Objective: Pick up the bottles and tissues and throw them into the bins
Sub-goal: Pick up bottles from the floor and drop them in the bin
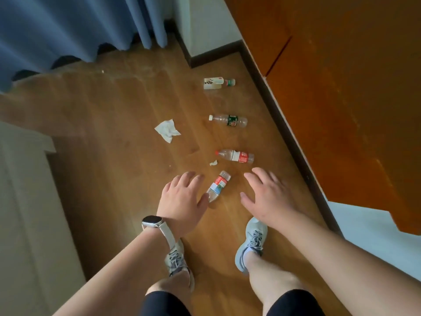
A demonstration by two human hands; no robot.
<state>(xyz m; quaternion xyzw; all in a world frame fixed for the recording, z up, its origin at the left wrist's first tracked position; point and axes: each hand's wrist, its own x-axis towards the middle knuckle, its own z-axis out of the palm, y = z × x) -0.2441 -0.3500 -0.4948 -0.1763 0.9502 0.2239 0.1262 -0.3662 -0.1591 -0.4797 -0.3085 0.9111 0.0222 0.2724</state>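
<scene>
Several plastic bottles lie in a row on the wooden floor. The nearest bottle (pixel 218 185), with a red, white and blue label, lies between my hands. My left hand (pixel 182 197) is open, its thumb touching the bottle's near end. My right hand (pixel 265 192) is open just right of it, not touching. Farther off lie a red-labelled bottle (pixel 235 156), a green-labelled bottle (pixel 229 120) and a white bottle with a green cap (pixel 217 83). A crumpled white tissue (pixel 167 130) lies to the left, and a small tissue scrap (pixel 213 163) sits near the red-labelled bottle. No bin is in view.
An orange-brown wooden cabinet (pixel 341 87) with a dark baseboard runs along the right. Blue curtains (pixel 68 30) hang at the back left. A pale piece of furniture (pixel 25 201) stands at the left. My two feet in grey sneakers (pixel 251 245) stand just behind the nearest bottle.
</scene>
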